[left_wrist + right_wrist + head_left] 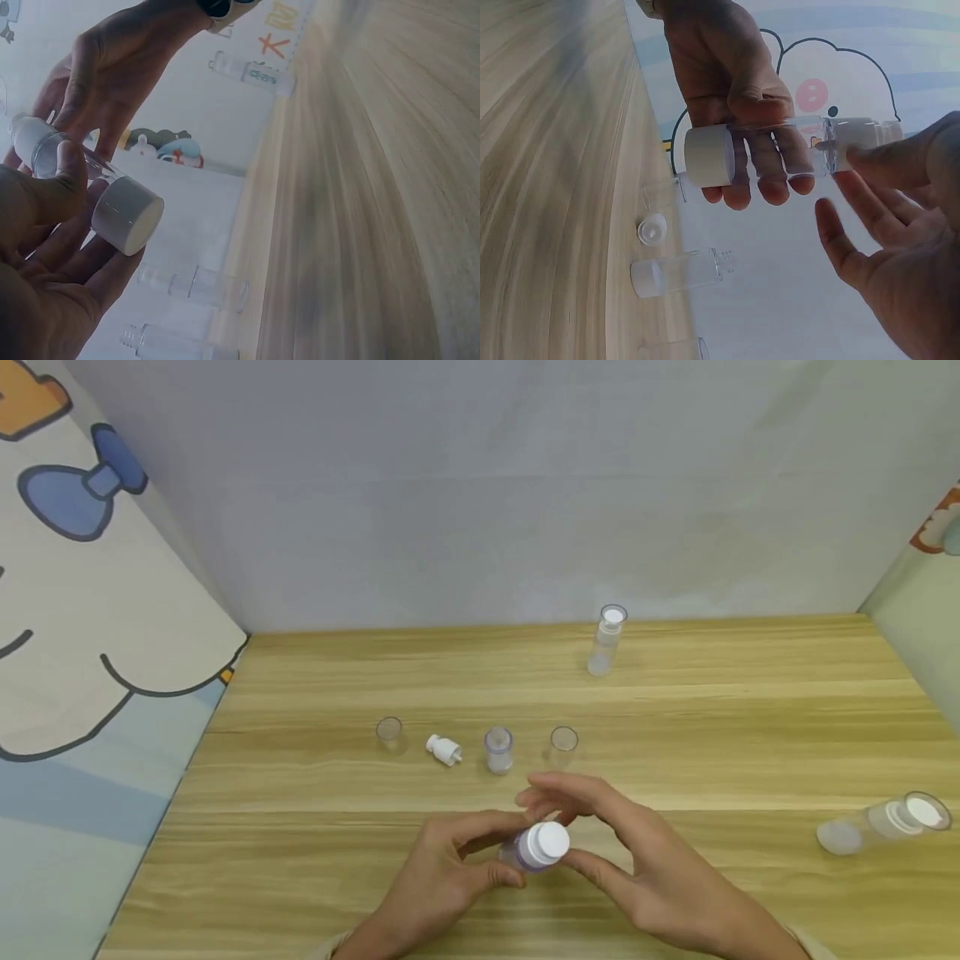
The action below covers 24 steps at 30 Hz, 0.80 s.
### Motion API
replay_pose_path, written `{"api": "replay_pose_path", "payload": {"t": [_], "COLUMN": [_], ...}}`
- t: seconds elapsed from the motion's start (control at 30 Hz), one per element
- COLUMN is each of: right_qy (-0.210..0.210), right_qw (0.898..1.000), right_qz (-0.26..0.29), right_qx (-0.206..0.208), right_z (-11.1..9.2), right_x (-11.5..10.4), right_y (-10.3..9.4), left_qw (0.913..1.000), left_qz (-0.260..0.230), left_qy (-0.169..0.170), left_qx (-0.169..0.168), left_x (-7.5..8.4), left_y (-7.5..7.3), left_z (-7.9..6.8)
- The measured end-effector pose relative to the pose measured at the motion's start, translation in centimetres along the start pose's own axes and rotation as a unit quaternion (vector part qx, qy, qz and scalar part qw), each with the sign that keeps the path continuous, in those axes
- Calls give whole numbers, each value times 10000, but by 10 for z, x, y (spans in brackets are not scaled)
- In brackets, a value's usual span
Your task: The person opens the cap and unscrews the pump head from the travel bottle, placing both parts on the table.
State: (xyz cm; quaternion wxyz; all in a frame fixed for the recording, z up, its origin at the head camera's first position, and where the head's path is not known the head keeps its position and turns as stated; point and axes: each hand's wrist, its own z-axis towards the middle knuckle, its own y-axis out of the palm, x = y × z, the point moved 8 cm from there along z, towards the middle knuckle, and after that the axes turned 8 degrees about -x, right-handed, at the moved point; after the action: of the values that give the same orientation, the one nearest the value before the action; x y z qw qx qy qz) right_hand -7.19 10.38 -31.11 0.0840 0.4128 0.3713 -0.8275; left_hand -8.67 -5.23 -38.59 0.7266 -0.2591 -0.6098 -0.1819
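A small pump bottle point(534, 847) with a clear body, white top and white base point(129, 216) stands tilted between the hands. My left hand point(457, 864) holds it round the body, with fingers behind the clear wall and the thumb across the near side. Up at the white top point(855, 142), my right hand point(630, 860) has its thumb on the collar and its fingers loosely curved round the far side. Some of those fingertips are hidden or stand away from the bottle.
Beyond the hands lie a white pump head point(444, 749), an uncapped clear bottle point(498, 752) and two clear caps point(389, 731), point(564, 741). Capped pump bottles stand at the back point(606, 642) and at the right point(881, 825). A pale cloth wall point(480, 527) bounds the table.
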Motion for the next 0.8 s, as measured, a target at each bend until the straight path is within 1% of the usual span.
{"api": "replay_pose_path", "payload": {"t": [0.03, 0.07, 0.1, 0.17, 0.23, 0.27, 0.3, 0.37, 0.47, 0.53, 0.6, 0.67, 0.8], "right_qy": [-63, -27, 84, 261, 354, 361, 272, 13, -257, -280, -321, -328, -442], "right_qw": [9999, 9996, 9989, 9947, 9863, 9805, 9744, 9603, 9407, 9335, 9283, 9256, 9243], "right_qz": [-85, -236, -401, -926, -1513, -1816, -2087, -2563, -3054, -3237, -3370, -3476, -3613], "right_qx": [78, 153, 212, 360, 546, 653, 789, 1101, 1452, 1519, 1539, 1461, 1149], "right_z": [0, -1, -2, -4, -5, -5, -4, -3, -1, 0, 0, 1, 2], "right_x": [-1, -1, 1, 2, 1, 0, -2, -9, -17, -20, -23, -25, -28], "right_y": [-1, 0, 0, 2, 6, 7, 8, 10, 10, 11, 11, 12, 14], "left_qw": [10000, 9999, 9996, 9969, 9892, 9830, 9749, 9573, 9342, 9216, 9109, 8979, 8663], "left_qz": [37, 86, 182, 493, 927, 1179, 1448, 1948, 2526, 2836, 3121, 3464, 4173], "left_qy": [27, 79, 210, 595, 1104, 1371, 1647, 2077, 2440, 2558, 2588, 2566, 2500], "left_qx": [15, 34, 62, 153, 260, 315, 376, 494, 620, 694, 771, 892, 1138], "left_x": [1, 2, 4, 11, 19, 24, 28, 35, 40, 43, 44, 45, 47], "left_y": [0, 1, 1, 1, 2, 3, 4, 6, 10, 12, 13, 14, 13], "left_z": [0, -1, -1, -1, -2, -3, -4, -5, -7, -8, -9, -9, -11]}}
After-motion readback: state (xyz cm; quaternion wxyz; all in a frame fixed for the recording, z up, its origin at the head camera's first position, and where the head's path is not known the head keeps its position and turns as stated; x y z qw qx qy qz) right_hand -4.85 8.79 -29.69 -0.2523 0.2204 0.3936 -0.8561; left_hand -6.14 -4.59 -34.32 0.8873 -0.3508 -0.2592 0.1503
